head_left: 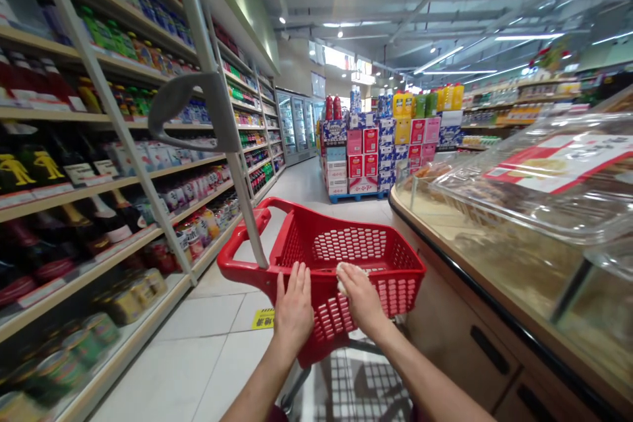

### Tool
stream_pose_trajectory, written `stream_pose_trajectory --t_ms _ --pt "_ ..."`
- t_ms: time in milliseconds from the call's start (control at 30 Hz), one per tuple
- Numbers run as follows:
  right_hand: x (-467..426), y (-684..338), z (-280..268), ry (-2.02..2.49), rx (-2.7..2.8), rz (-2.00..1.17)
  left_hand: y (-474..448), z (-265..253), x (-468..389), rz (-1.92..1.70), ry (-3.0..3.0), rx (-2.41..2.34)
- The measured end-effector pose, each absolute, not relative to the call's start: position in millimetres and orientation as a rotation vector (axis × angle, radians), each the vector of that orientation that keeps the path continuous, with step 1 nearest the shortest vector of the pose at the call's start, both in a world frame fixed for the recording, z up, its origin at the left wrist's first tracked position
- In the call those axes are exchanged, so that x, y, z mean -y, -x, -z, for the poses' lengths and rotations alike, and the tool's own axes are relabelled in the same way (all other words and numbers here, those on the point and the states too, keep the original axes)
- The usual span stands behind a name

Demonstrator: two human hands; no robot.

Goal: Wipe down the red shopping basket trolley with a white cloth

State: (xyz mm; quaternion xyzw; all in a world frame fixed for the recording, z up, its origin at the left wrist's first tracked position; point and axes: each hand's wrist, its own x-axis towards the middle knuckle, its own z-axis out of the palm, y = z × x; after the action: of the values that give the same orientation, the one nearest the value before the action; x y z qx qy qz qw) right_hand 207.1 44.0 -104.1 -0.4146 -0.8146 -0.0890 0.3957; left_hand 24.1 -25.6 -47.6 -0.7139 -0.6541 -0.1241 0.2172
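Observation:
A red plastic shopping cart basket (346, 231) with honeycomb holes stands in front of me, nothing visible inside it. My left hand (295, 303) lies against the near rim, its fingers stretched out flat and holding nothing. Farther right along the same rim, my right hand (360, 293) presses a white cloth (342, 277) that mostly hides beneath its fingers. From the cart's left end rises a grey metal pole (242, 204), topped by a grey loop handle (185, 112).
Drink shelves (113, 119) run along the left. A counter (494, 316) with clear plastic food packs (544, 171) borders the cart on the right. Ahead stand stacked drink cartons (363, 151) on a blue pallet. A yellow floor sticker (263, 319) marks the tiles.

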Motion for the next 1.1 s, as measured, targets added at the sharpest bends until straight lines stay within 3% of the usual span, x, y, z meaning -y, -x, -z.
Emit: stream_pose_trajectory --t_ms 200,400,633,833,1000,1100 --pt "-63.6 -265.6 119.1 1.375 1.904 0.21 -30.2 57.1 20.7 0.383 1.978 1.781" --pt "-61.3 -252.8 119.5 1.118 2.093 0.218 -47.4 64.2 13.8 0.346 1.988 1.767" --pt "-79.9 -327.5 127.7 1.6 1.788 0.191 -48.7 68.6 12.5 0.351 1.972 1.76" --pt "-69.3 -281.3 123.9 1.123 2.06 0.142 -49.9 66.3 10.9 0.348 1.975 1.766" --pt "-78.6 -297.3 123.2 1.415 1.837 0.166 -49.4 66.9 8.3 0.314 1.987 1.772" --pt "-72.9 -265.1 120.6 1.287 1.921 0.163 -51.4 68.4 6.4 0.308 1.966 1.769"
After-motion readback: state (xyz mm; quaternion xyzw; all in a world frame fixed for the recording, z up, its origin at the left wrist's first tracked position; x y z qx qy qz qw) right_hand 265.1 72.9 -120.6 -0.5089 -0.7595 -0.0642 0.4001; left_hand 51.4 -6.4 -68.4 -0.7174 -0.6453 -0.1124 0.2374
